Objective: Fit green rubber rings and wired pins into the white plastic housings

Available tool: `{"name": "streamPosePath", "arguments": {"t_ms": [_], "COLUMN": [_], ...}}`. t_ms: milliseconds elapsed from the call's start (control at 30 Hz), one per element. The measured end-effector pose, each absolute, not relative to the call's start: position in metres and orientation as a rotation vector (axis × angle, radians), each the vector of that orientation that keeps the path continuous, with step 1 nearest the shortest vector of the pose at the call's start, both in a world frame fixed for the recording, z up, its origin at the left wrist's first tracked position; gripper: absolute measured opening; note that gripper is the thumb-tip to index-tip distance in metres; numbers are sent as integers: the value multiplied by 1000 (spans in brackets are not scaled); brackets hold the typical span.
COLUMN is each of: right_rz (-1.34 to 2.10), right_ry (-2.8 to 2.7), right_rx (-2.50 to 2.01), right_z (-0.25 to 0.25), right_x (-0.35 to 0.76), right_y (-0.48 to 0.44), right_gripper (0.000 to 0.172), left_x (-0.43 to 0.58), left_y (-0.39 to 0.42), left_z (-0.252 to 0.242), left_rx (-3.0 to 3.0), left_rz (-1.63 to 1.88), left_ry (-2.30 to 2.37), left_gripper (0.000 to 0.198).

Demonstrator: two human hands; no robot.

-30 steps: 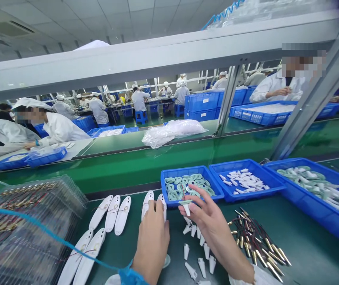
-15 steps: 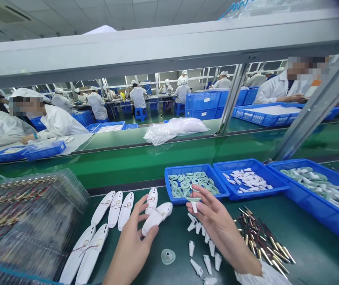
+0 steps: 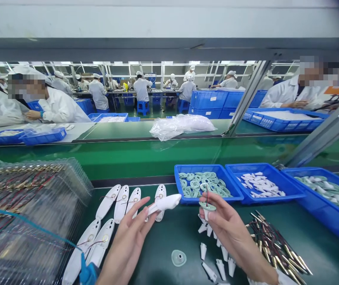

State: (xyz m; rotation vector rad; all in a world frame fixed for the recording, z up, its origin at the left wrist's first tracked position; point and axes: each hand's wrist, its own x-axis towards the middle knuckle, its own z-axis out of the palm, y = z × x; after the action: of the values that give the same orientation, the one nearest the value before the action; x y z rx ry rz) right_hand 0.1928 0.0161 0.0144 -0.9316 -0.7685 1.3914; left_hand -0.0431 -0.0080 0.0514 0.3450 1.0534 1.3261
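Left hand (image 3: 128, 245): now lifts the white shell (image 3: 164, 203) off the table.
Right hand (image 3: 231, 233): slightly nearer, small cone piece (image 3: 206, 209) raised.

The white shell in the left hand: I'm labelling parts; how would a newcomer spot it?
On the green bench, left of the blue bin of green rings, lies a row of shells. Only this white shell is lifted, pinched by the left hand; the rest lie flat.

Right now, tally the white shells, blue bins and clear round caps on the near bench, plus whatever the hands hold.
white shells: 7, one in the left hand
blue bins: 3
clear round cap: 1
small wired part, in the right hand: 1
Total: 12
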Motion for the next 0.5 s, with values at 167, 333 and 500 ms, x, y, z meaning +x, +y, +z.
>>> {"name": "streamPosePath", "arguments": {"t_ms": [167,333,500], "right_rz": [1358,1325,1212], "right_ry": [-922,-1112,-1346], "right_rx": [-938,-942,-1020], "right_z": [4,4,11], "right_x": [185,178,174], "right_y": [14,5,-1], "right_gripper": [38,22,16], "left_x": [-21,-13,-14], "left_y": [-11,-9,-5], "left_z": [52,51,48], "left_rx": [188,113,144], "left_rz": [1391,1490,1509], "left_ry": [1075,1102,1122], "left_gripper": [21,31,32]}}
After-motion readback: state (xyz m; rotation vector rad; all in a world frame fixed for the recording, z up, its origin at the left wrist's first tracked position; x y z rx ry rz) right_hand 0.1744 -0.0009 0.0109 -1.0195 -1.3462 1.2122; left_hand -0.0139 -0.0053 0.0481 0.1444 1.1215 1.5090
